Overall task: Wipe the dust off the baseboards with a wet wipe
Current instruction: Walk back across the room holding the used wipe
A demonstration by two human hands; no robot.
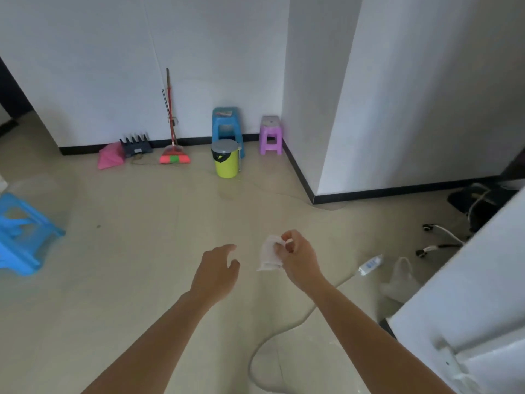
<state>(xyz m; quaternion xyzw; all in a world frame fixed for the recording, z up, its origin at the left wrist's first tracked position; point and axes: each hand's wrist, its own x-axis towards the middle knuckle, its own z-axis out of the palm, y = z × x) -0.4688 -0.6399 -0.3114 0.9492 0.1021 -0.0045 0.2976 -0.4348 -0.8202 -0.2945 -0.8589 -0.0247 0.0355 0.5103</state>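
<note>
Right hand [298, 260] pinches 1 crumpled white wet wipe [269, 253]; left hand [217, 270] hangs loosely spread just beside it, holding nothing. Black baseboard [397, 191] lies well ahead, running along the wall foot, its nearest stretch forward-right, nearer the right hand. Beyond: 3 stools [227, 123], 1 bin [226, 163], 1 broom [174, 156].

No text was legible. Blue markings on the white object [370, 264] were too blurred to read, as was the print atop the blue stool [225, 112].
</note>
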